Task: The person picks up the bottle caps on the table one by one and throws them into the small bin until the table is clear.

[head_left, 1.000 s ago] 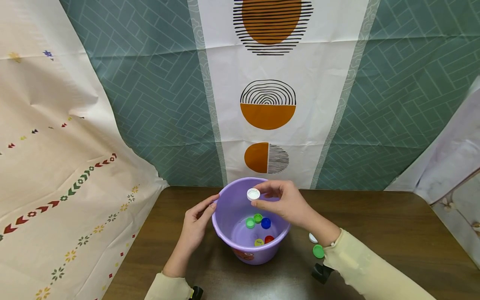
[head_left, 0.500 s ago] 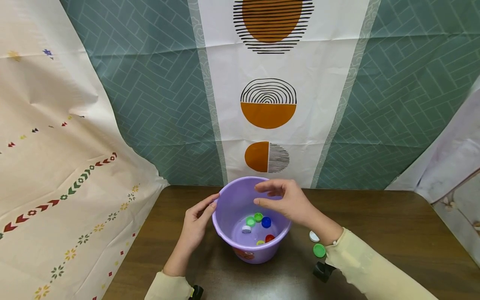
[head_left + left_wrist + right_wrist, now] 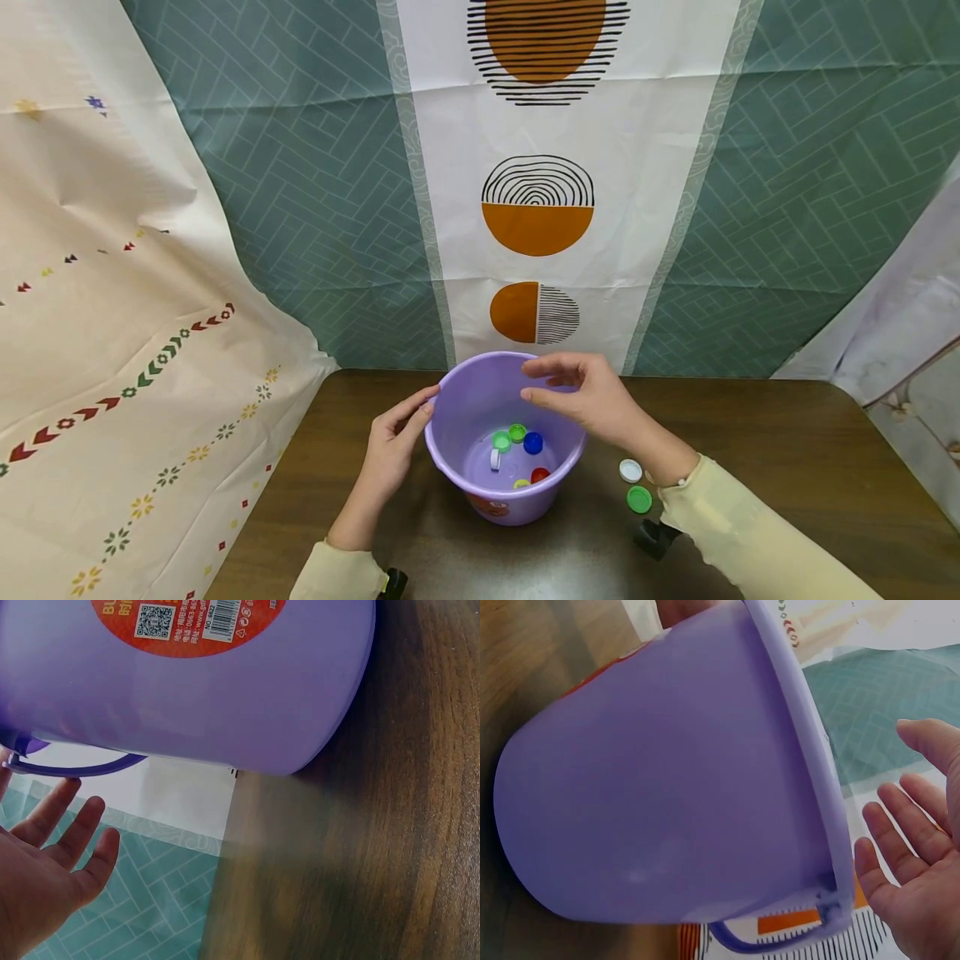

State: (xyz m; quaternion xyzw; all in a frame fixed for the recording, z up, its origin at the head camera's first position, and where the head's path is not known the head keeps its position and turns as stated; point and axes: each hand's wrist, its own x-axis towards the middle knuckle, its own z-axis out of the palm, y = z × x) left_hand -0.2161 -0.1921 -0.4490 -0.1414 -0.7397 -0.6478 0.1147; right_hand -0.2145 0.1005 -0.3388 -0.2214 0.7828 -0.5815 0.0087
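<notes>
A purple bucket (image 3: 517,506) stands on the table, its handle (image 3: 97,766) hanging down on the far side. Inside lie several bottle caps, among them a white cap (image 3: 495,460) on edge, a blue cap (image 3: 533,442) and a red cap (image 3: 539,475). My left hand (image 3: 392,437) touches the bucket's left rim with thumb and forefinger; its other fingers (image 3: 84,823) spread loosely beside the handle in the left wrist view. Over the right side of the opening, my right hand (image 3: 588,396) holds nothing, thumb and fingers apart.
A loose white cap (image 3: 631,471) and a green cap (image 3: 639,500) lie on the wooden table (image 3: 765,467) right of the bucket, close to my right wrist. A patterned curtain (image 3: 540,250) hangs behind the table's far edge.
My right hand has let go of the white cap, which dropped into the bucket and then tipped onto its edge. That hand has drawn slightly right; my left hand stays at the rim.
</notes>
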